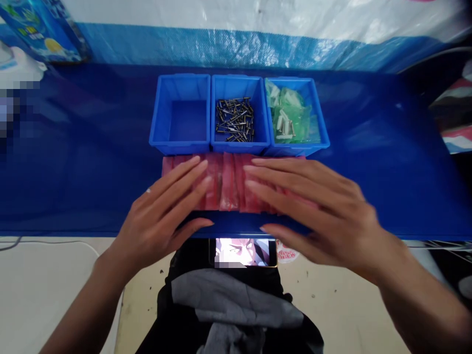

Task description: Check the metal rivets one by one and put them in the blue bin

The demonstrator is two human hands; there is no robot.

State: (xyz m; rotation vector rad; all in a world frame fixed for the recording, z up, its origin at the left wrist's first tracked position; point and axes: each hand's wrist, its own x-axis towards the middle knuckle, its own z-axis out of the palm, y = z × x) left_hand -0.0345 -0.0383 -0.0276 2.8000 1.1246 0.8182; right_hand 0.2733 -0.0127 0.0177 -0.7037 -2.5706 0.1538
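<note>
In the head view, spreads the left hand (158,216) palm-down over the left part of a side-by-side row of flat, translucent pink plastic bags (229,184), fingers straight and slightly parted, thumb wide off beside the near edge. Lays the right hand (328,211) likewise over the right part, fingers long and loosely fanned, thumb apart; closes neither hand around anything. Leaves the middle of the row visible between both sets of fingertips, on a glossy blue table (73,187) near its near edge. Just beyond the row, shows three blue plastic bins side by side: a left bin (188,120), a middle bin (239,146) with thin dark-and-silver metal rivets (238,120), and a right bin (298,148) with green plastic bags (300,115) and small white pieces (283,124). Nearer, below the table edge, shows a lit phone (260,253) and grey cloth (236,300) over black clothing (295,337).
</note>
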